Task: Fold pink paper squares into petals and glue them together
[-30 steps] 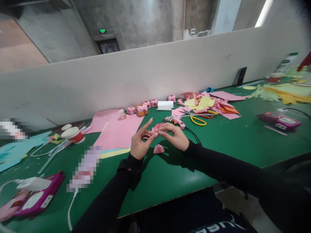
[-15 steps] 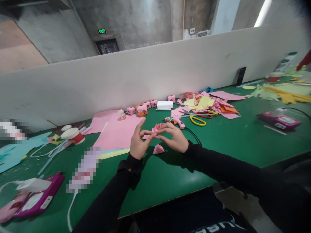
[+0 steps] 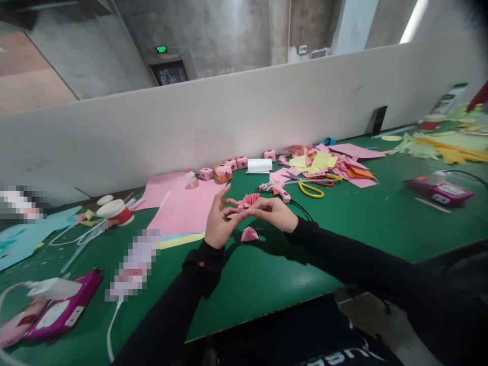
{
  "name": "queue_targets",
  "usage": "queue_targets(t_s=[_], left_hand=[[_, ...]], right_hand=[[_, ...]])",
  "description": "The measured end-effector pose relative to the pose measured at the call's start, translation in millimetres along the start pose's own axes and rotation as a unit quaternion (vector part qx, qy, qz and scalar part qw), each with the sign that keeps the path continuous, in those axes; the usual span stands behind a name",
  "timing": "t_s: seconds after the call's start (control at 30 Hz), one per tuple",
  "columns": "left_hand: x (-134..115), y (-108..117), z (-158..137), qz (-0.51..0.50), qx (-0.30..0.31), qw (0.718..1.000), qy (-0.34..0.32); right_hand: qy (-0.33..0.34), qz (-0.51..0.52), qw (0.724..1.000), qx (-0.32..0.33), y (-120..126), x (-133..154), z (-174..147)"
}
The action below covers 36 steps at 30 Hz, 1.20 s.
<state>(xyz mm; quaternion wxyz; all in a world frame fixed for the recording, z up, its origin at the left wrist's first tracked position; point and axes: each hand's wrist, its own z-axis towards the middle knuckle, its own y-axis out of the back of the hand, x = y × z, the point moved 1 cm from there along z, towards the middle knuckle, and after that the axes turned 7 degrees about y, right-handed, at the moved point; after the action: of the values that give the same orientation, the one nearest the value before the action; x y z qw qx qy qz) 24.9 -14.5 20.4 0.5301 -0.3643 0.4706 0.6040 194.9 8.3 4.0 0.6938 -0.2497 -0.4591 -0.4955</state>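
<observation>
Watching head view, I see left hand [image 3: 221,219] and right hand [image 3: 280,214], fingertips clamped on pink paper [image 3: 241,210] at dial centre | pleated piece [image 3: 250,199] at twelve (touching them or not, I can't tell) | folded pink piece [image 3: 249,234] at six o'clock

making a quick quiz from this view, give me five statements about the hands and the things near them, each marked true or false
1. The left hand and right hand both touch pink paper. True.
2. The right hand grips the glue gun. False: it lies on the green tabletop, beyond that hand.
3. A small bottle stands on the pink sheet. True.
4. The loose piece just below the fingertips in the picture is yellow. False: it is pink.
5. Black sleeves cover both forearms. True.
</observation>
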Motion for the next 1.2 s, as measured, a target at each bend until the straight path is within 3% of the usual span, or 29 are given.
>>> queue_targets(t_s=[0.13,0.23,0.5,0.63,1.03,1.2], left_hand=[[3.0,2.1,3.6,-0.038,0.024,0.998,0.037],[5.8,3.0,6.3,-0.047,0.023,0.997,0.056],[10.9,5.8,9.8,-0.055,0.050,0.992,0.100],[9.3,7.9,10.7,-0.100,0.070,0.983,0.134],[5.2,6.7,9.7,-0.188,0.092,0.948,0.242],[9.3,4.5,9.4,-0.220,0.097,0.935,0.262]], right_hand=[[-0.003,-0.001,1.000,0.017,1.9,-1.7,-0.3],[-0.013,-0.010,1.000,-0.019,1.0,-3.7,0.6],[-0.157,0.114,0.975,-0.109,-0.8,-15.6,2.9],[-0.211,0.179,0.956,-0.093,1.0,-13.4,3.9],[-0.242,0.214,0.946,-0.035,4.5,-8.0,6.6],[-0.272,0.302,0.913,-0.008,2.2,-8.9,6.2]])
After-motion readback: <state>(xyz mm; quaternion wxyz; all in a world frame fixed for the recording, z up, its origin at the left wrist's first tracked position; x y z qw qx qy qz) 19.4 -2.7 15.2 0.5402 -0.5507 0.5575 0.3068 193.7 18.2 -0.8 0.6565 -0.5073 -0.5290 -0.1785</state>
